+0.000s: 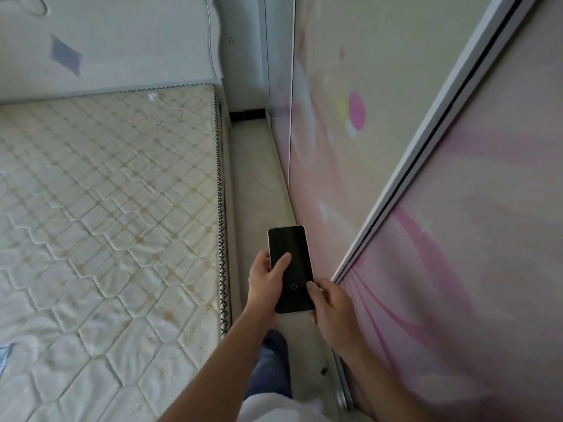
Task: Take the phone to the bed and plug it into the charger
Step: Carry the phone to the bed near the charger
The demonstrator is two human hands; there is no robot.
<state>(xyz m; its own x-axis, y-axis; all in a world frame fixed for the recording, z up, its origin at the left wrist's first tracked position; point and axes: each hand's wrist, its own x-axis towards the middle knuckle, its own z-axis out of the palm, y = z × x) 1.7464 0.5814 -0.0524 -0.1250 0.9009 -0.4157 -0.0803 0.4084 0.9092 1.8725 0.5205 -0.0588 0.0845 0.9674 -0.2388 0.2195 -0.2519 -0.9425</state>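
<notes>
A phone (293, 260) with a dark screen and pale edges is held flat in front of me, over the floor strip beside the bed. My left hand (265, 280) grips its left edge, thumb lying on the screen. My right hand (333, 306) holds its lower right corner, thumb on the glass. The bed's bare quilted mattress (100, 208) fills the left side. A thin white charger cable (166, 112) with a small white end lies on the mattress near the headboard.
A white headboard (106, 41) stands at the far end of the bed. Sliding wardrobe doors (396, 147) with pink patterns line the right side, leaving a narrow floor aisle (259, 178). My leg in blue jeans (271, 367) shows below.
</notes>
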